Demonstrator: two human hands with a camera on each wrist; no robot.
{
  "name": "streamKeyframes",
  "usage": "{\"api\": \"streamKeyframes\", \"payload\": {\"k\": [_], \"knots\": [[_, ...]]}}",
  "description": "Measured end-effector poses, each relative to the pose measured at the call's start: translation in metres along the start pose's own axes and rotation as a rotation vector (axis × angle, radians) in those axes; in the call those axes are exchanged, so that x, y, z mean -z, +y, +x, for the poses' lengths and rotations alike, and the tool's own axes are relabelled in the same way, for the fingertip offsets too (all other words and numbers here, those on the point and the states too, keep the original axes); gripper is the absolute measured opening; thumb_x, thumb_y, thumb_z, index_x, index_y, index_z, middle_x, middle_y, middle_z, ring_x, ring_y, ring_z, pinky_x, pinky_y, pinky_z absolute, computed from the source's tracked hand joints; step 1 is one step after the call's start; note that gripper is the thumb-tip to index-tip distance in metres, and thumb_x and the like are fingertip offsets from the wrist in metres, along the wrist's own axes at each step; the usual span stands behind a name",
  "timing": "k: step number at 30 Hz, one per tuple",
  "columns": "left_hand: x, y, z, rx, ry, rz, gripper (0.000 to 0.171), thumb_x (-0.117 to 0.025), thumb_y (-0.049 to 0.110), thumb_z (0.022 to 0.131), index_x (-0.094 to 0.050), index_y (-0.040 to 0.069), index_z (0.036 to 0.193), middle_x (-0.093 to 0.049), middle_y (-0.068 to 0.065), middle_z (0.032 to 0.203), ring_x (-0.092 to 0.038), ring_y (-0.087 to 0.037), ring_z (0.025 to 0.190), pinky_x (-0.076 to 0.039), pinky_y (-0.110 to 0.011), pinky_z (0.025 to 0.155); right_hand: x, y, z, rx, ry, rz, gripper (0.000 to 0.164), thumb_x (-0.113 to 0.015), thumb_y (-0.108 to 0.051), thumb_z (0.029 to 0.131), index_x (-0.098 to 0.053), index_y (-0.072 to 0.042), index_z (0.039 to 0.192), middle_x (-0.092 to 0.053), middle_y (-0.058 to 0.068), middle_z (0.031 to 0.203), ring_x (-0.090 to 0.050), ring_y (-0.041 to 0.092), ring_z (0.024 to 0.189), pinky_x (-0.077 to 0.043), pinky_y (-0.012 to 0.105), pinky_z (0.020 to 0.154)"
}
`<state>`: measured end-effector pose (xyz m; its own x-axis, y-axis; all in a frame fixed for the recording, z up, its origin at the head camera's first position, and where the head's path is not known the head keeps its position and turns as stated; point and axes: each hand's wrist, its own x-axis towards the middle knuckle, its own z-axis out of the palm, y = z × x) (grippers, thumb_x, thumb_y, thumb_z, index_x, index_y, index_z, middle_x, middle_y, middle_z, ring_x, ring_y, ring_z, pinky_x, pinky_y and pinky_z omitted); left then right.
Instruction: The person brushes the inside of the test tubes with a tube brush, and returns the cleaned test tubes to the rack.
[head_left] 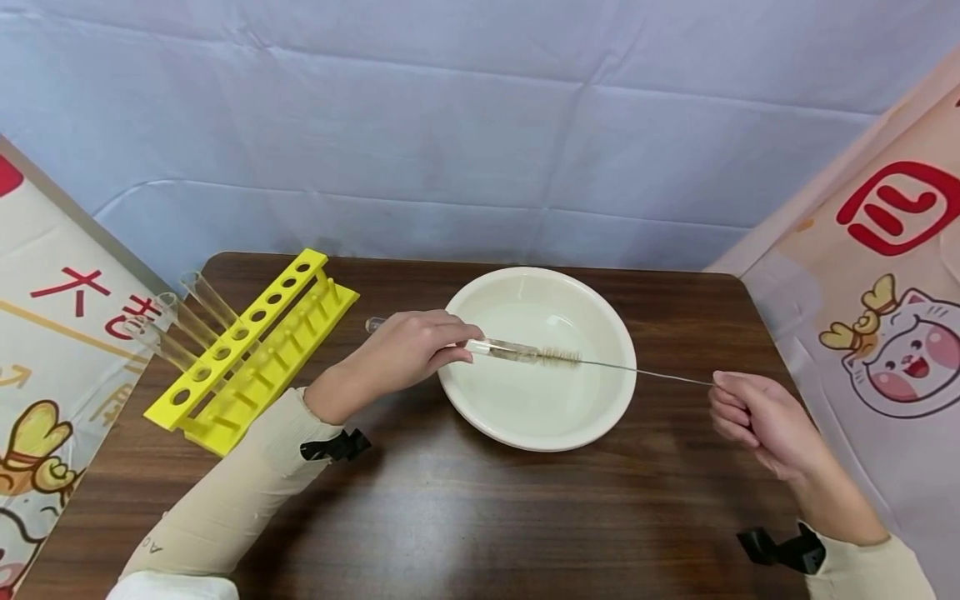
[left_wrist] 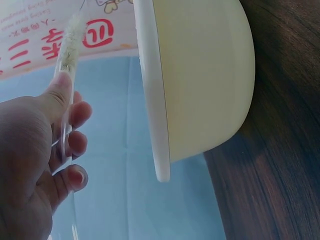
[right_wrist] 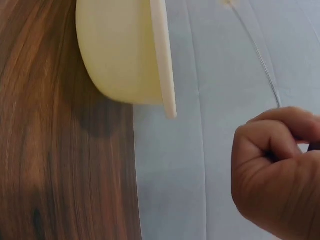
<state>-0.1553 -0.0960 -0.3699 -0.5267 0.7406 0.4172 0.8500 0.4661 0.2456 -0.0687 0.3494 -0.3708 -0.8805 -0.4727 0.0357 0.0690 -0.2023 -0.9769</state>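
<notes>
My left hand (head_left: 408,350) grips a clear glass test tube (head_left: 495,347) lying nearly level above the white basin (head_left: 536,444). Its mouth faces right, and the bristles of a test tube brush (head_left: 561,357) are partly inside it, partly out. In the left wrist view, fingers and thumb of the left hand (left_wrist: 45,145) curl round the tube (left_wrist: 62,132). My right hand (head_left: 765,421), beyond the basin's right rim, pinches the far end of the brush's thin twisted-wire handle (head_left: 660,374). The right wrist view shows the wire (right_wrist: 265,67) running into the curled right hand (right_wrist: 275,165).
A yellow test tube rack (head_left: 225,354) stands at the table's left, with several clear test tubes (head_left: 202,321) leaning in its holes. The basin appears to contain clear water. The brown wooden table (head_left: 450,517) meets a pale blue cloth backdrop (head_left: 450,167) behind; printed cloths hang on both sides.
</notes>
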Motion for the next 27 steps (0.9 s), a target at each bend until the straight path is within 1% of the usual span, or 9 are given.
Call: {"api": "streamKeyframes", "payload": {"k": [2, 5, 10, 13, 15, 17, 20, 24, 27], "knots": [[0.000, 0.000, 0.000, 0.009, -0.011, -0.004, 0.026, -0.072, 0.024, 0.096, -0.074, 0.013, 0.120, -0.074, -0.001, 0.111, -0.071, -0.014, 0.095, -0.058, -0.033, 0.076, 0.001, 0.001, -0.001, 0.056, 0.002, -0.038, 0.043, -0.017, 0.001, 0.111, -0.027, -0.004, 0.070, -0.019, 0.008, 0.062, -0.013, 0.023, 0.042, -0.010, 0.035, 0.042], [0.001, 0.001, 0.001, 0.020, -0.022, -0.012, 0.026, -0.071, 0.025, 0.097, -0.074, 0.012, 0.120, -0.074, -0.001, 0.112, -0.071, -0.014, 0.094, -0.058, -0.033, 0.076, 0.002, 0.005, -0.001, 0.169, 0.038, -0.123, 0.043, -0.017, 0.005, 0.110, -0.032, -0.003, 0.070, -0.024, 0.009, 0.063, -0.018, 0.022, 0.043, -0.014, 0.032, 0.040], [0.003, 0.002, 0.003, 0.027, -0.028, -0.028, 0.026, -0.071, 0.025, 0.097, -0.074, 0.012, 0.120, -0.074, -0.001, 0.112, -0.070, -0.013, 0.093, -0.057, -0.033, 0.078, 0.004, 0.013, 0.001, 0.413, 0.070, -0.168, 0.042, -0.015, 0.016, 0.104, -0.036, 0.003, 0.069, -0.033, 0.009, 0.064, -0.027, 0.018, 0.046, -0.018, 0.027, 0.040], [0.004, 0.003, 0.003, 0.027, -0.034, -0.037, 0.027, -0.071, 0.025, 0.098, -0.073, 0.012, 0.121, -0.074, -0.001, 0.112, -0.069, -0.012, 0.092, -0.057, -0.033, 0.078, 0.005, 0.017, 0.001, 0.525, 0.098, -0.215, 0.038, -0.018, 0.021, 0.101, -0.040, 0.009, 0.072, -0.040, 0.010, 0.066, -0.034, 0.016, 0.050, -0.022, 0.027, 0.040], [0.005, 0.003, 0.003, 0.030, -0.039, -0.043, 0.026, -0.070, 0.025, 0.098, -0.073, 0.013, 0.121, -0.074, 0.000, 0.112, -0.069, -0.012, 0.092, -0.057, -0.033, 0.078, 0.006, 0.019, 0.001, 0.563, 0.135, -0.265, 0.035, -0.022, 0.023, 0.100, -0.043, 0.012, 0.074, -0.045, 0.011, 0.068, -0.038, 0.016, 0.052, -0.025, 0.028, 0.041], [0.005, 0.002, 0.003, 0.037, -0.048, -0.049, 0.026, -0.070, 0.024, 0.098, -0.073, 0.013, 0.121, -0.074, 0.000, 0.112, -0.068, -0.011, 0.092, -0.057, -0.033, 0.078, 0.007, 0.020, 0.000, 0.578, 0.173, -0.307, 0.033, -0.026, 0.022, 0.100, -0.045, 0.013, 0.075, -0.048, 0.010, 0.070, -0.041, 0.016, 0.053, -0.026, 0.029, 0.041], [0.005, 0.002, 0.002, 0.046, -0.057, -0.047, 0.026, -0.069, 0.024, 0.098, -0.073, 0.013, 0.122, -0.074, 0.000, 0.114, -0.069, -0.012, 0.094, -0.057, -0.033, 0.079, 0.008, 0.021, 0.000, 0.606, 0.202, -0.338, 0.030, -0.029, 0.023, 0.099, -0.046, 0.015, 0.076, -0.050, 0.010, 0.072, -0.042, 0.015, 0.056, -0.027, 0.028, 0.043], [0.005, 0.002, 0.002, 0.049, -0.065, -0.044, 0.026, -0.069, 0.025, 0.099, -0.073, 0.013, 0.122, -0.074, -0.001, 0.115, -0.070, -0.013, 0.096, -0.057, -0.034, 0.079, 0.012, 0.022, 0.000, 0.650, 0.200, -0.340, 0.029, -0.032, 0.023, 0.099, -0.048, 0.017, 0.076, -0.052, 0.011, 0.074, -0.043, 0.015, 0.060, -0.029, 0.027, 0.047], [0.005, 0.001, 0.002, 0.051, -0.069, -0.046, 0.026, -0.069, 0.025, 0.099, -0.073, 0.012, 0.122, -0.074, -0.001, 0.115, -0.070, -0.013, 0.096, -0.057, -0.034, 0.079, 0.014, 0.023, -0.001, 0.664, 0.200, -0.363, 0.027, -0.034, 0.022, 0.099, -0.050, 0.018, 0.077, -0.054, 0.012, 0.075, -0.045, 0.016, 0.063, -0.033, 0.025, 0.051]]}}
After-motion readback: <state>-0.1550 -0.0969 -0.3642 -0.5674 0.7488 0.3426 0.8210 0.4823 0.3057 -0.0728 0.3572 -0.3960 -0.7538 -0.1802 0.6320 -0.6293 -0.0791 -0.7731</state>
